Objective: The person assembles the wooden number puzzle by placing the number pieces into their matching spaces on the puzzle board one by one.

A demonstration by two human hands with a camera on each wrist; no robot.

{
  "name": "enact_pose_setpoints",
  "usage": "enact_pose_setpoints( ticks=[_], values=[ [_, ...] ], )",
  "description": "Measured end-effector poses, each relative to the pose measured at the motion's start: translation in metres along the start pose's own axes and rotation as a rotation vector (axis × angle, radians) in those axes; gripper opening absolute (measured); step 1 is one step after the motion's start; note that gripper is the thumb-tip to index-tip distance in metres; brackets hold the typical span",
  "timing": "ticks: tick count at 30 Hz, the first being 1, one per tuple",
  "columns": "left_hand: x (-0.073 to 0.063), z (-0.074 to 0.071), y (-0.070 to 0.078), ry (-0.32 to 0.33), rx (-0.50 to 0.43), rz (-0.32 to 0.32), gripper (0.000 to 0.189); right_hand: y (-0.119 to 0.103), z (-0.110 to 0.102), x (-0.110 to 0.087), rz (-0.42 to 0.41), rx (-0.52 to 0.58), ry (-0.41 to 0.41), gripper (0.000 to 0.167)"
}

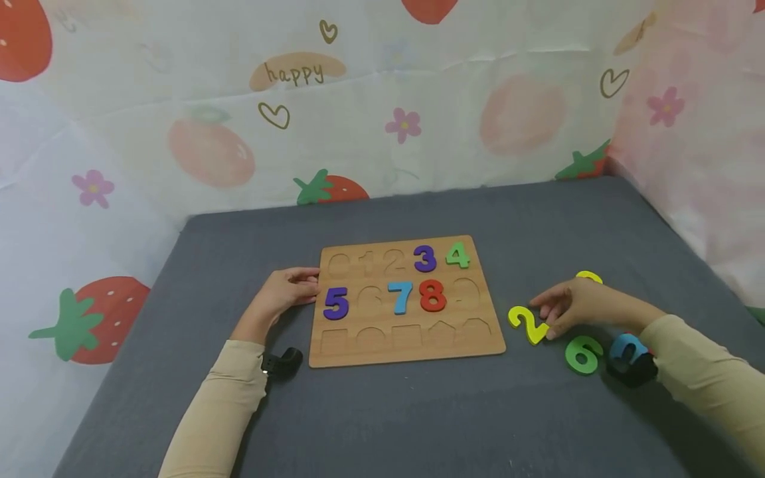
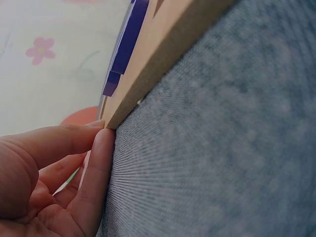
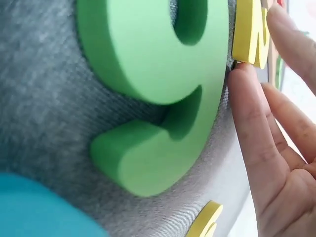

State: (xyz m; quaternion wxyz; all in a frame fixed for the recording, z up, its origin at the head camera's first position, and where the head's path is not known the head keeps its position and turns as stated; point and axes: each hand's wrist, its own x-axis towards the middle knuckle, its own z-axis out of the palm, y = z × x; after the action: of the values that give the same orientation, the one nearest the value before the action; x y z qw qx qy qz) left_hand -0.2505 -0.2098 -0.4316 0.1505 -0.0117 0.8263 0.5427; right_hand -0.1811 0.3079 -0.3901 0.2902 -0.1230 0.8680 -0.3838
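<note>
My left hand (image 1: 289, 289) pinches the left edge of a wooden number puzzle board (image 1: 406, 358) between thumb and finger; the left wrist view shows the fingertips at the board's corner (image 2: 131, 91). In the board sit a purple 3 (image 1: 425, 259), a green 4 (image 1: 457, 255), a purple 5 (image 1: 336, 304), a blue 7 (image 1: 400, 297) and a red 8 (image 1: 433, 295). To the right of the board, my right hand (image 1: 576, 302) pinches the lower end of a yellow number 2 (image 1: 526, 322). In the right wrist view, thumb and finger meet this yellow piece (image 3: 249, 34).
A green 6 (image 1: 582, 355) lies on the grey cloth just below my right hand. Beside it is a blue piece (image 1: 627, 346), partly covered by the black wrist strap (image 1: 633, 372). Another yellow piece (image 1: 590, 275) shows behind the hand. A printed curtain (image 1: 382, 133) hangs behind the table.
</note>
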Motion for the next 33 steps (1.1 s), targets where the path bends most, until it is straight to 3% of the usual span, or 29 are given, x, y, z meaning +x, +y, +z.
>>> enact_pose_setpoints(
  ticks=[3, 9, 21, 29, 33],
  values=[
    [-0.001, 0.0, 0.0, 0.004, -0.003, -0.008, 0.048, -0.003, 0.004, 0.002, -0.029, 0.017, -0.02, 0.083],
    [-0.001, 0.002, 0.0, -0.002, -0.009, -0.013, 0.049, -0.005, 0.009, 0.003, -0.076, -0.08, 0.009, 0.086],
    [-0.002, 0.0, -0.001, 0.013, -0.028, -0.007, 0.047, -0.011, 0.018, 0.011, -0.118, -0.125, 0.02, 0.072],
    [-0.004, 0.0, -0.001, 0.021, -0.023, -0.012, 0.047, -0.01, 0.022, 0.013, -0.161, -0.207, 0.093, 0.065],
    [-0.004, 0.001, 0.001, 0.019, -0.019, -0.006, 0.048, -0.014, 0.02, 0.014, -0.129, -0.229, 0.129, 0.066]
  ],
)
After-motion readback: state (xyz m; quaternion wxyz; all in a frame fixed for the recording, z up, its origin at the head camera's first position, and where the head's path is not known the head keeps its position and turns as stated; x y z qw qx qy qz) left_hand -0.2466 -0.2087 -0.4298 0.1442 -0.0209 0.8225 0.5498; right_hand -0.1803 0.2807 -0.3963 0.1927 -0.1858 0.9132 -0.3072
